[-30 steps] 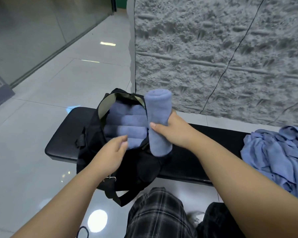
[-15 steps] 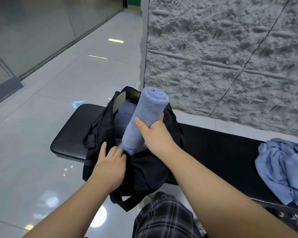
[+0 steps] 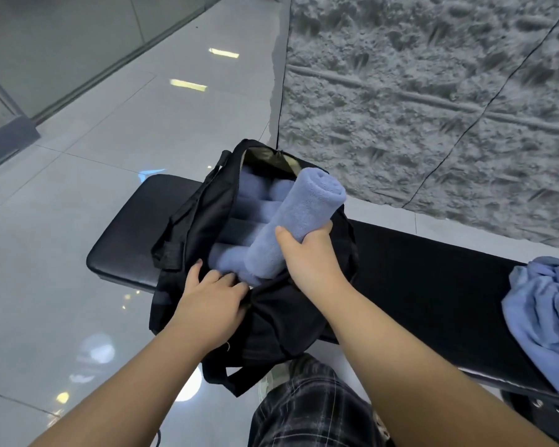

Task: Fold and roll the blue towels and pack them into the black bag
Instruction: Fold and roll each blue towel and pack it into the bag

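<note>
Nearest, plaid trousers (image 3: 307,411) fill the bottom edge, with both bare forearms reaching out over them. The left hand (image 3: 212,303) rests on the near lip of the black bag (image 3: 281,317), fingers curled over the edge of the opening; whether they pinch the fabric cannot be told. Just right of it, the right hand (image 3: 307,256) grips a rolled blue towel (image 3: 291,224) — thumb on the near side, fingers wrapped round the far side. The roll tilts up and to the right, its lower end inside the open bag. Beyond, more rolled towels (image 3: 255,204) lie packed in rows within the bag. The bag sits on a black padded bench (image 3: 433,285), and a loose heap of blue towels (image 3: 546,317) lies at the bench's right end — well apart.
</note>
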Available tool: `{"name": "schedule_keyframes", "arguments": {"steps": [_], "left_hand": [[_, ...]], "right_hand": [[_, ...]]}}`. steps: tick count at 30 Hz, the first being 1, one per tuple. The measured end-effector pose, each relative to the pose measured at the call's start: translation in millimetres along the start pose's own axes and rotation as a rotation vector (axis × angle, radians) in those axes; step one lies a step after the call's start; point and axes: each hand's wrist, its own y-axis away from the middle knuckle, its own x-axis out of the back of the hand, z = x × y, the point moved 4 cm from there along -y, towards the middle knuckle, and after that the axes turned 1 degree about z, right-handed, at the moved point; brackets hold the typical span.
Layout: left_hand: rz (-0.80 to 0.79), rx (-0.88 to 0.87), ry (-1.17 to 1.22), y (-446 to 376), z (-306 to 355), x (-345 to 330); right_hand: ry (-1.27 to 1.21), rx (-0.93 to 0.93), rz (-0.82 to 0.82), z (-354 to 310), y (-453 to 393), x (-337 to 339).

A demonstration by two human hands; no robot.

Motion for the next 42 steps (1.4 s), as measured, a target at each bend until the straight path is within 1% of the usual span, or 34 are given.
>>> {"name": "schedule_keyframes", "arguments": {"steps": [2,5,6,7,9,10,14,16,18,20,22,24,28,31,33,37,40,42], "left_hand": [[-0.034,-0.014,0.035,2.8,1.3,0.3],[-0.003,-0.035,0.044,3.8,1.2,6.5],[-0.037,-0.039,0.085,4.7,2.0,10.9],[-0.108,-0.028,0.123,5.5,3.6,16.8],[-0.147,0.008,0.115,9.1,1.6,19.5],[-0.126,0.007,0.134,11.7,0.4,21.3],[0.046,-0.021,0.217,27.9,-4.0,34.6],[0.104,-0.030,0.274,35.7,-6.4,35.3],[0.158,-0.037,0.294,41.1,-4.5,40.3],[0.207,-0.054,0.291,45.0,-3.0,43.4],[0.234,-0.047,0.328,46.8,-1.5,46.9],[0.274,-0.020,0.348,47.4,-0.9,49.9],[0.317,0.048,0.285,47.4,-4.6,51.3],[0.313,0.064,0.205,46.2,-2.1,50.3],[0.319,0.064,0.162,44.9,0.9,50.4],[0.288,0.072,0.119,42.8,-1.6,43.7],[0.212,0.135,0.112,41.6,-8.9,30.1],[0.196,0.175,0.120,41.0,-11.9,24.0]], "right_hand": [[-0.011,-0.025,-0.023,2.3,0.6,-4.5],[-0.047,-0.080,-0.073,8.3,2.5,-17.0],[-0.051,-0.094,-0.079,9.1,3.1,-20.1],[-0.049,-0.101,-0.081,8.8,3.3,-22.7],[-0.017,-0.099,-0.090,6.2,3.9,-26.2],[0.023,-0.086,-0.096,4.8,4.4,-27.5],[0.166,-0.008,-0.154,-0.1,8.3,-28.8],[0.210,0.004,-0.237,-3.4,12.6,-29.3],[0.272,0.009,-0.352,-6.5,17.8,-31.5],[0.408,0.018,-0.453,-5.2,22.9,-35.1],[0.597,0.042,-0.523,-0.4,26.9,-38.9],[0.804,0.081,-0.556,4.0,29.3,-40.1],[1.157,0.101,-0.560,5.4,25.3,-41.0],[1.347,0.032,-0.622,6.3,21.6,-47.3],[1.427,0.002,-0.656,9.7,22.6,-54.2],[1.479,0.112,-0.663,13.4,28.7,-68.7],[1.377,0.172,-0.605,18.1,24.8,-70.3],[1.303,0.206,-0.571,21.3,21.2,-65.4]]}}
